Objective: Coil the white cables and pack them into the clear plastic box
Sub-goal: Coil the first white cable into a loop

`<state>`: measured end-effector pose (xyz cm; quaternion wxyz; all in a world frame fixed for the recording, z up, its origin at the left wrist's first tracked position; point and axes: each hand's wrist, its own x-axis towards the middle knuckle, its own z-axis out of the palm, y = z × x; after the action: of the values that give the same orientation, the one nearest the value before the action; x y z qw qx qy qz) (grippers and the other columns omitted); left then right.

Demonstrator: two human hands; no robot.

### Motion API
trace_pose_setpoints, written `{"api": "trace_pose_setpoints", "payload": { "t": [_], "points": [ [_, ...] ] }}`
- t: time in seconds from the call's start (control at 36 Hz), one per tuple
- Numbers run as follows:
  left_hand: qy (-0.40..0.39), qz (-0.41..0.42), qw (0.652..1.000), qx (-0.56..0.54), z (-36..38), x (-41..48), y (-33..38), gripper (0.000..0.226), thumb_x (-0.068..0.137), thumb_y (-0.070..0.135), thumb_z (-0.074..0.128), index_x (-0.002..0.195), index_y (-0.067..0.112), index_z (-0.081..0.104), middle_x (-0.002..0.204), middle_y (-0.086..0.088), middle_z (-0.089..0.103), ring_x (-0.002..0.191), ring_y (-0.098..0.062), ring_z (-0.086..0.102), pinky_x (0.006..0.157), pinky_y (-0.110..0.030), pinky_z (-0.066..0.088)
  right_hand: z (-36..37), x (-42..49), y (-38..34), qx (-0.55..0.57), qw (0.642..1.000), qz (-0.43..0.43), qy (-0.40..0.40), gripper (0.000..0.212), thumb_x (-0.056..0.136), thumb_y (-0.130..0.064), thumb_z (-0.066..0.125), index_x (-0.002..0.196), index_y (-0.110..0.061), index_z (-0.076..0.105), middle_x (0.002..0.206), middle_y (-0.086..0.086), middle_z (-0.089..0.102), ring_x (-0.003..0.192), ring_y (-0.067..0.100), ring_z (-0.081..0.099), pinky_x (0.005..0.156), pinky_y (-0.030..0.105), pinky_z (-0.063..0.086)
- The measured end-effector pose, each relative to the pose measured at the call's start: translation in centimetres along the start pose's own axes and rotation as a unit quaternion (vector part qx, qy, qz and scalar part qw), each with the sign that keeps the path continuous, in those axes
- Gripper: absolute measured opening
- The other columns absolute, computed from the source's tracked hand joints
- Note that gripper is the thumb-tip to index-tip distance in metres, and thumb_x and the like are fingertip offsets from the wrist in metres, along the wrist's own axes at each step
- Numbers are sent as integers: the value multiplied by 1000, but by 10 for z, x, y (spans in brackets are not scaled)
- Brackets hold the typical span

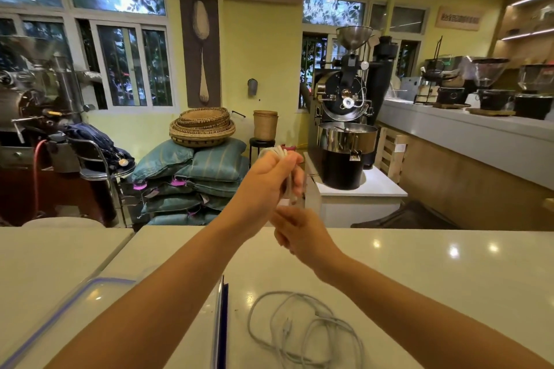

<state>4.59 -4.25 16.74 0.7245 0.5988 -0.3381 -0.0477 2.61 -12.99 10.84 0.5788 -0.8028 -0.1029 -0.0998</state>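
Cable, white and thin, is wound into a small tight bundle. Its rounded loops stick out of the top of the left hand, which is raised above the far edge of the bench. The left fingers are curled round the bundle and clamp it against the palm. From the underside of that fist a strand of the same cable runs straight down, blurred, to the right hand just below. The right fingers are curled together on the strand's lower end; blur hides the exact grip.

A second, loose cable lies on the bench near the person, between the forearms. It is also white and sprawls in wide, uneven, overlapping loops, with neither hand touching it.

The box sits at the near left of the bench, clear plastic with a blue edge, mostly hidden under the left forearm. An upright clear panel with a blue rim stands just left of the loose cable. What the box holds cannot be told.
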Motion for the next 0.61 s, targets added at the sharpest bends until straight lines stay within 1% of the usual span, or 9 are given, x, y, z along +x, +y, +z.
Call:
{"api": "trace_pose_setpoints", "payload": {
  "t": [0.11, 0.17, 0.22, 0.25, 0.31, 0.36, 0.42, 0.5, 0.61],
  "points": [
    [39, 20, 996, 76, -10, 5, -5, 28, 96, 16, 34, 73, 13, 49, 46, 8, 54, 44, -3, 48, 51, -15, 43, 6, -6, -4, -69, 997, -19, -17, 31, 96, -14, 39, 68, -26, 49, 49, -2, 37, 32, 0, 35, 40, 7, 26],
    [52, 31, 990, 127, -16, 6, -8, 25, 96, 15, 35, 75, 12, 48, 52, 7, 54, 44, -1, 48, 52, -13, 43, 6, -8, -9, -66, 997, -11, -35, 24, 96, -12, 38, 87, -20, 58, 52, -1, 34, 32, 1, 33, 38, 8, 24],
    [48, 37, 984, 170, -20, 7, -11, 24, 96, 12, 35, 75, 11, 46, 59, 0, 53, 44, 1, 48, 52, -10, 41, 4, -9, -12, -101, 994, -8, -49, 26, 95, -11, 38, 112, -10, 59, 54, -1, 36, 38, 1, 35, 39, 7, 24],
    [42, 38, 981, 185, -20, 6, -13, 24, 96, 10, 34, 74, 12, 45, 61, -2, 52, 45, 2, 48, 52, -8, 41, 3, -10, -14, -132, 989, -12, -58, 30, 95, -12, 39, 119, -7, 55, 58, -1, 41, 46, 2, 38, 43, 7, 29],
    [33, 36, 978, 205, -19, 6, -17, 27, 96, 9, 35, 71, 13, 45, 62, -2, 53, 47, 2, 49, 55, -7, 41, 1, -12, -21, -190, 978, -23, -80, 33, 95, -15, 40, 124, -7, 52, 76, 4, 52, 66, 11, 45, 61, 14, 38],
    [27, 29, 975, 219, -18, 5, -21, 26, 95, 10, 36, 70, 13, 45, 61, -1, 54, 48, 2, 50, 58, -8, 42, -2, -12, -27, -250, 962, -32, -106, 34, 94, -16, 42, 125, -7, 51, 82, 1, 55, 70, 10, 45, 66, 15, 37],
    [16, 15, 972, 234, -16, 6, -24, 25, 95, 10, 37, 71, 14, 44, 62, 1, 53, 50, 1, 50, 60, -13, 42, -7, -12, -34, -300, 944, -46, -127, 31, 92, -17, 45, 119, -5, 56, 75, -6, 52, 60, 3, 39, 55, 10, 31],
    [4, -24, 973, 229, -17, 3, -25, 27, 95, 12, 39, 68, 14, 42, 68, 0, 50, 61, -9, 48, 60, -17, 41, -20, -10, -46, -331, 930, -66, -147, 27, 92, -18, 47, 100, 0, 65, 79, 8, 61, 59, 9, 43, 54, 13, 33],
    [-74, -53, 977, 194, -20, -8, -24, 31, 96, 14, 33, 67, 12, 43, 57, 5, 48, 50, -5, 43, 52, -18, 38, -42, -4, -65, -295, 941, -85, -142, 15, 86, -18, 57, 82, -10, 69, 57, -15, 53, 47, -3, 50, 49, 6, 39]
  ]
}}
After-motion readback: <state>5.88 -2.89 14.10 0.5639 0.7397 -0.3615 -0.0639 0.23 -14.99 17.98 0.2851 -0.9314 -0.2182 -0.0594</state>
